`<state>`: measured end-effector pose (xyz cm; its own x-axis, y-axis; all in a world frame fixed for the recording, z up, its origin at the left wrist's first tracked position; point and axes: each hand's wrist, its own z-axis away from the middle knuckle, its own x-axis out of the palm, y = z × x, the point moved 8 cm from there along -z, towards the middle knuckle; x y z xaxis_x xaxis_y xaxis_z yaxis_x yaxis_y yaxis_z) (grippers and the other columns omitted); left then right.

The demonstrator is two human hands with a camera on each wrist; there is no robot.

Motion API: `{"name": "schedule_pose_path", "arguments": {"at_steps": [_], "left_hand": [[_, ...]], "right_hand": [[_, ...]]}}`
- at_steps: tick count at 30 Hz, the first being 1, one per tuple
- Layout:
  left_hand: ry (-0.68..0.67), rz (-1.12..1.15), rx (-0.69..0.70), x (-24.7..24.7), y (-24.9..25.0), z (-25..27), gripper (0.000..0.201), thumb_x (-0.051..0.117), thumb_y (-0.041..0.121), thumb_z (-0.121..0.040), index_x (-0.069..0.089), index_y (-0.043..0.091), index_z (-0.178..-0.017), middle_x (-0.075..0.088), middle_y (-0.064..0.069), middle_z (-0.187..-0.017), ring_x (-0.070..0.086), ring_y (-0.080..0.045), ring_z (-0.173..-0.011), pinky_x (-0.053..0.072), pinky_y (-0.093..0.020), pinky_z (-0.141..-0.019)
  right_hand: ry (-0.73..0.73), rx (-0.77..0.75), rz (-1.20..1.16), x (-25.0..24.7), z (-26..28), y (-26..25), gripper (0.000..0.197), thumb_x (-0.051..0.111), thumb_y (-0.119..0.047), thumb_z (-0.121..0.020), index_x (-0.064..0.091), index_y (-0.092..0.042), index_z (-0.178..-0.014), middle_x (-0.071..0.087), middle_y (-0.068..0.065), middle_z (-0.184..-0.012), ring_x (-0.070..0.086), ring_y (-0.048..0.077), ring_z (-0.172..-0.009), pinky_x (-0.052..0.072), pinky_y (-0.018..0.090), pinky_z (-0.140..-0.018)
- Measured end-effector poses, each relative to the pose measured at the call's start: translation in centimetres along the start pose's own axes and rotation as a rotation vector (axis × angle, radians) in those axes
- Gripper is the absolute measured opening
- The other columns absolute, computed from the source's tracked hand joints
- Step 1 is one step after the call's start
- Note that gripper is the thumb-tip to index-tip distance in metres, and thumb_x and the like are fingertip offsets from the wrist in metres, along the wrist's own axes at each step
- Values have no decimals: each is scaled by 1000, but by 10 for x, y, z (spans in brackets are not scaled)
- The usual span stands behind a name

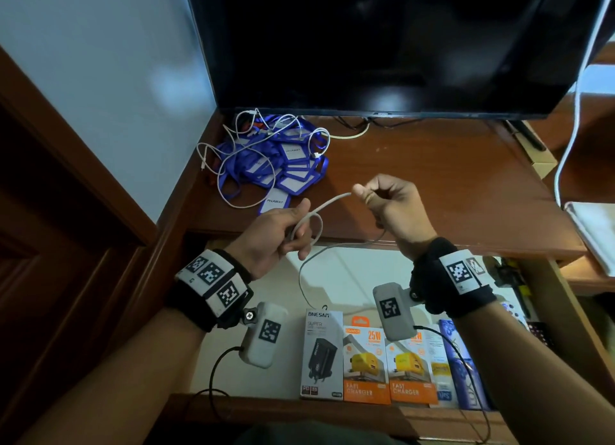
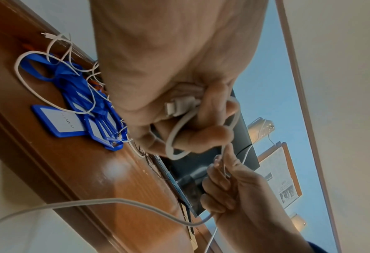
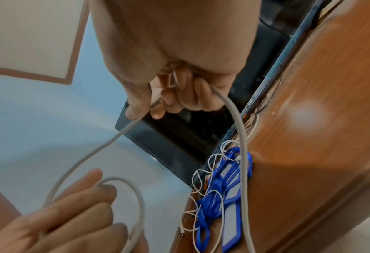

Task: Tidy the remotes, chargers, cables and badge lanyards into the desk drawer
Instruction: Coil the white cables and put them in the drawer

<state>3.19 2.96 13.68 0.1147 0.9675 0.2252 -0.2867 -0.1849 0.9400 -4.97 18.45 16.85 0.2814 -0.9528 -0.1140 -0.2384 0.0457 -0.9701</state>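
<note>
White cable (image 1: 327, 202), blue badge lanyards (image 1: 286, 165), reddish-brown wooden desk (image 1: 432, 178).

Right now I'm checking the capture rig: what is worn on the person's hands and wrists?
Both hands, left hand and right hand, are bare. Each wrist has a black strap with white square-code markers and a grey camera pod trailing a black cable.

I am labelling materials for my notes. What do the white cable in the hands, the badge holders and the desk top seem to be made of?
White cable: probably rubbery plastic sheath, matte; it bends in soft loops.
Badge holders: seemingly blue plastic frames around white card inserts.
Desk top: wood or wood veneer, glossy reddish-brown; it reflects a light spot.
</note>
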Motion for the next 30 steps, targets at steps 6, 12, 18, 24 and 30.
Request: {"name": "schedule_pose_path", "arguments": {"at_steps": [6, 12, 18, 24, 30], "left_hand": [[18, 16, -59, 0, -3, 1, 53, 28, 43, -99, 39, 14, -56, 23, 1, -40, 26, -17, -37, 40, -32, -69], [-13, 178, -43, 2, 7, 5, 51, 27, 46, -99, 40, 17, -59, 22, 5, -43, 20, -9, -31, 42, -26, -62], [51, 315, 92, -8, 20, 9, 33, 39, 37, -91, 40, 14, -67, 29, 5, -46, 30, -9, -35, 49, -22, -60], [74, 642, 228, -22, 39, 9, 49, 27, 43, -100, 53, 14, -69, 29, 4, -53, 29, -9, -41, 47, -22, -61], [280, 620, 390, -40, 60, 12, 40, 24, 31, -101, 50, 15, -75, 31, 5, -52, 27, -9, -41, 43, -23, -64]], "right_hand": [[49, -73, 170, -1, -1, -6, 36, 74, -18, -81, 49, -10, -57, 48, -4, -55, 39, 8, -53, 35, 25, -55], [12, 42, -54, -12, -5, -2, 33, 74, -12, -80, 50, -4, -59, 42, -8, -45, 31, 9, -39, 30, 19, -44], [-214, 286, -88, -2, 19, 35, 22, 71, -17, -78, 55, -8, -66, 40, 1, -48, 33, 14, -40, 31, 21, -41], [-176, 390, -331, 14, 25, 51, 17, 67, -9, -78, 51, -5, -73, 40, 6, -55, 35, 14, -42, 33, 26, -46], [-140, 438, -333, 45, 21, 39, 21, 64, -2, -84, 50, -8, -70, 39, 5, -55, 30, 12, -40, 28, 20, -39]]}}
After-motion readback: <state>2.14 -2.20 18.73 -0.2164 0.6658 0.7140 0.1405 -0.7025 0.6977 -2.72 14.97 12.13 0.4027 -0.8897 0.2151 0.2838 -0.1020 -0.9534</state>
